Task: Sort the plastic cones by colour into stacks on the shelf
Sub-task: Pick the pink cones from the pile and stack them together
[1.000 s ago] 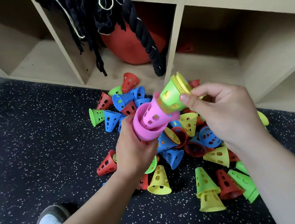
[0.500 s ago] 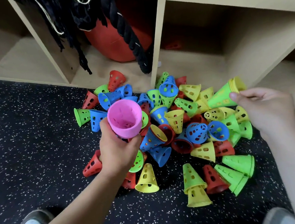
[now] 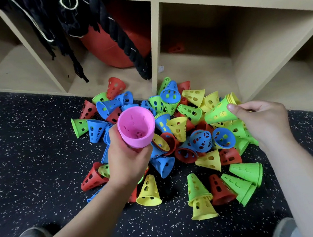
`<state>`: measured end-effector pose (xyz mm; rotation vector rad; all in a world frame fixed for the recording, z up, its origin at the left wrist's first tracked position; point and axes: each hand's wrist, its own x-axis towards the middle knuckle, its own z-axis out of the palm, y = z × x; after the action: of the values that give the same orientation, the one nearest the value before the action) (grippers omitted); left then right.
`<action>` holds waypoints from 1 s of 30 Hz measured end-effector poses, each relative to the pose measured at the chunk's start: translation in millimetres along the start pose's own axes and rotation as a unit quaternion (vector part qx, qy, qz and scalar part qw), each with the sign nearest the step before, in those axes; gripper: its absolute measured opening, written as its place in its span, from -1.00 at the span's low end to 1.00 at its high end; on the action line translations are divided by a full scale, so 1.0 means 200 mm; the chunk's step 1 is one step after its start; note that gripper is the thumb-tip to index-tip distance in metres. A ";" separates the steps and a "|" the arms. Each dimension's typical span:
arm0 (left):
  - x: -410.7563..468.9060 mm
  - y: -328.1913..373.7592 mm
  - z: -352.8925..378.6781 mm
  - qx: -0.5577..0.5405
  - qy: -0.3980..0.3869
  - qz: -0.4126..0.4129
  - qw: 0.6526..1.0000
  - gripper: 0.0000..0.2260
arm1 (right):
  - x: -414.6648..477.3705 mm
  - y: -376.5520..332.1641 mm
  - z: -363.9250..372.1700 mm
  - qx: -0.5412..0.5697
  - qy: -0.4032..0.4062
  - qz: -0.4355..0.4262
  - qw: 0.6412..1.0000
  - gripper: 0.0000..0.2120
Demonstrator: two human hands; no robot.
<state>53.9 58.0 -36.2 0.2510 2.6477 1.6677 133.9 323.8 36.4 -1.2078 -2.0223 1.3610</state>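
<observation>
Over the floor pile (image 3: 179,129), pink cones (image 3: 136,128) were gripped in the left hand (image 3: 127,160) and nested green-yellow cones (image 3: 218,114) pinched in the right hand (image 3: 262,121), judged next to need separating by colour.

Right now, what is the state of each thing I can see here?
Pink cone: held in left hand, mouth facing up.
Green cone: yellow cones nested inside, pinched by right hand.
Cone pile: mixed colours, unsorted, on floor.
Shelf: no cone stacks on it yet.
</observation>
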 end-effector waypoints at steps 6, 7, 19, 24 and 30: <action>-0.01 0.02 0.04 0.004 0.001 -0.008 1.000 -0.44 | 0.01 0.03 -0.01 0.004 0.004 0.000 1.000 -0.81; -0.01 0.02 0.04 0.002 0.001 -0.005 1.000 -0.44 | 0.01 0.03 -0.01 0.006 0.002 -0.001 1.000 -0.81; -0.05 0.05 0.07 -0.011 -0.006 0.001 1.000 -0.47 | 0.04 0.11 -0.05 -0.027 -0.016 -0.064 0.997 -0.88; -0.05 0.03 0.06 -0.006 0.002 0.002 1.000 -0.45 | 0.06 0.15 -0.05 -0.149 0.001 -0.132 0.980 -0.81; -0.03 -0.02 0.00 -0.009 0.018 -0.004 1.000 -0.44 | -0.03 0.14 0.03 -0.209 0.005 -0.269 0.940 -0.81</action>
<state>59.7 55.9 -39.9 0.2111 2.6542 1.7092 144.4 319.7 8.6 -0.7081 -2.4666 0.6830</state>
